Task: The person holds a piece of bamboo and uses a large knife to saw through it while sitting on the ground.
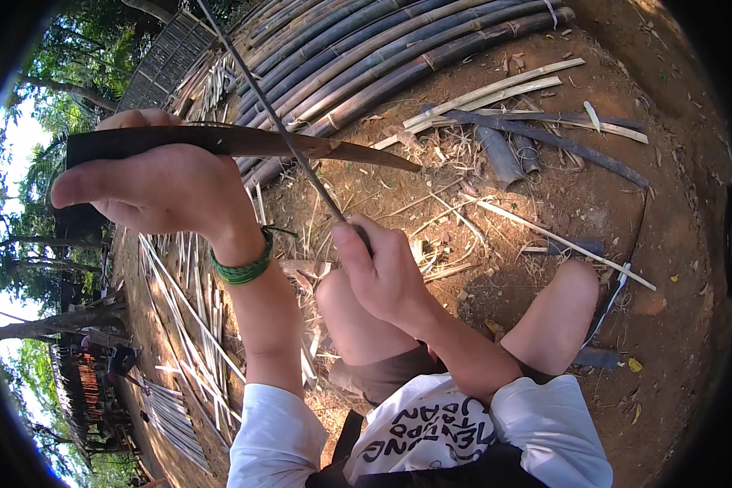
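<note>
My left hand [167,175], raised at the left with a green cord bracelet on its wrist, is closed round a dark split bamboo strip [317,148]. The strip points right and tapers to a narrow tip; a paler brown patch shows along its far half. In front of my body, my right hand [382,272] is shut round the near end of a long thin dark rod [260,93]. It slants up and leftward past the top edge of the view, and may be a blade seen edge-on. The rod crosses in front of the strip; whether they touch I cannot tell.
Whole bamboo poles [382,69] lie side by side at the far end. Pale split strips [187,317] are strewn at the left. Short dark bamboo lengths [500,154] and shavings lie on the dirt beyond my bent knees [573,301]. A tree trunk [61,321] stands far left.
</note>
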`<state>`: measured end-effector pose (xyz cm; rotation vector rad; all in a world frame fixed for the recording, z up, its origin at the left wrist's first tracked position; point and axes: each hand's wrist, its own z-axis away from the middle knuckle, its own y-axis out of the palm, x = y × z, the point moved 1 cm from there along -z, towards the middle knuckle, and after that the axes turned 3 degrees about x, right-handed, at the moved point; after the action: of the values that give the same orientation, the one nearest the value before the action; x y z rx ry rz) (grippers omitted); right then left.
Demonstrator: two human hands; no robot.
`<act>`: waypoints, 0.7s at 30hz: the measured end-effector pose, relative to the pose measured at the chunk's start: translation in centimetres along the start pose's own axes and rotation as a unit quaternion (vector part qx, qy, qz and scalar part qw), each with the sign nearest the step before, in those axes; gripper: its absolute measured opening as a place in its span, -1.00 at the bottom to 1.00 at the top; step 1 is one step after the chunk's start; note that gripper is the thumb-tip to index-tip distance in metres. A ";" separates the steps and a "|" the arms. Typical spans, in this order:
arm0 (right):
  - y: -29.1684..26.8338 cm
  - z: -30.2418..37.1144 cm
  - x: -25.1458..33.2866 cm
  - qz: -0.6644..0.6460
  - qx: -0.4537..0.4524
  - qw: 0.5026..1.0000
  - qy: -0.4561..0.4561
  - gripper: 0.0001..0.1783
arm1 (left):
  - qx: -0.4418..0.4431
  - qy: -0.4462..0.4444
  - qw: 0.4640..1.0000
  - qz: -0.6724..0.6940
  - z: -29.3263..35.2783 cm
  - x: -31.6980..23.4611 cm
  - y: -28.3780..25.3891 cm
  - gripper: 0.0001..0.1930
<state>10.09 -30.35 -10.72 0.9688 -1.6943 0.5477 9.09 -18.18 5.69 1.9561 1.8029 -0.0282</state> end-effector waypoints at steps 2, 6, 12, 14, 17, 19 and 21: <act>-0.6 0.2 -0.1 -0.010 0.019 0.999 0.037 -0.49 | 0.000 0.009 1.000 -0.007 -0.3 -0.1 0.0 -0.15; -0.3 0.7 3.0 0.020 0.039 0.997 -0.063 -0.49 | 0.005 -0.027 0.999 -0.033 0.4 -0.9 -0.7 -0.14; -1.3 0.3 -2.5 0.032 -0.017 0.997 0.070 -0.46 | 0.001 0.037 0.999 -0.036 0.1 0.0 -0.4 -0.11; -1.2 0.6 -0.5 0.019 -0.011 0.998 0.060 -0.46 | 0.001 0.031 0.999 -0.037 0.4 -0.4 -0.4 -0.11; -1.0 1.2 1.2 -0.030 0.018 0.999 -0.034 -0.48 | 0.009 0.051 0.997 -0.048 0.8 -0.7 -0.4 -0.11; -0.7 1.1 -2.2 0.025 -0.046 0.999 0.008 -0.49 | 0.009 0.056 0.997 -0.050 0.7 -0.6 -0.2 -0.10; -1.6 0.3 -6.2 -0.027 -0.020 0.994 0.107 -0.50 | 0.000 0.038 0.998 -0.050 -0.1 0.1 -0.5 -0.08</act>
<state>11.93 -29.40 -16.74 0.8918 -1.4776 0.5593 8.61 -18.11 5.55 1.8892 1.9489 0.0134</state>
